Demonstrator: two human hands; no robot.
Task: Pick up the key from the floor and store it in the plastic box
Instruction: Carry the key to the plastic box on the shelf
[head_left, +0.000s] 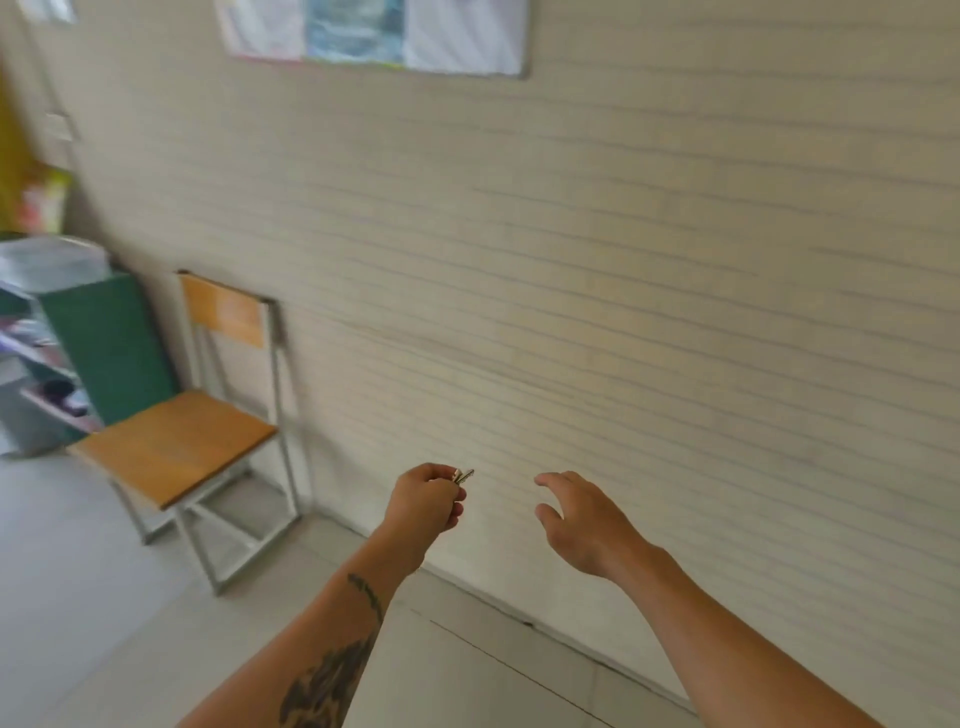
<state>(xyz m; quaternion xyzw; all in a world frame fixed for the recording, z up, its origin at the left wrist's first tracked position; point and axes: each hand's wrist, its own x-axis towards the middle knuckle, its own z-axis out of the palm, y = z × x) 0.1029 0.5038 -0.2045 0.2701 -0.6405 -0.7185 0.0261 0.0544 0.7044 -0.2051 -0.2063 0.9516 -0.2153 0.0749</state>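
My left hand (428, 501) is raised in front of the wall, fingers closed around a small metal key (462, 475) whose tip sticks out to the right of my fist. My right hand (582, 517) hovers beside it, to the right, fingers spread and holding nothing. A clear plastic box (49, 262) with a lid rests on top of a green shelf unit at the far left, well away from both hands. The picture is blurred by motion.
A chair (176, 447) with a wooden seat and metal frame stands against the ribbed wall (623, 260), left of my hands. The green shelf unit (104, 343) holds assorted items. A board (374, 31) with papers hangs high on the wall. Pale tiled floor (78, 597) lies below.
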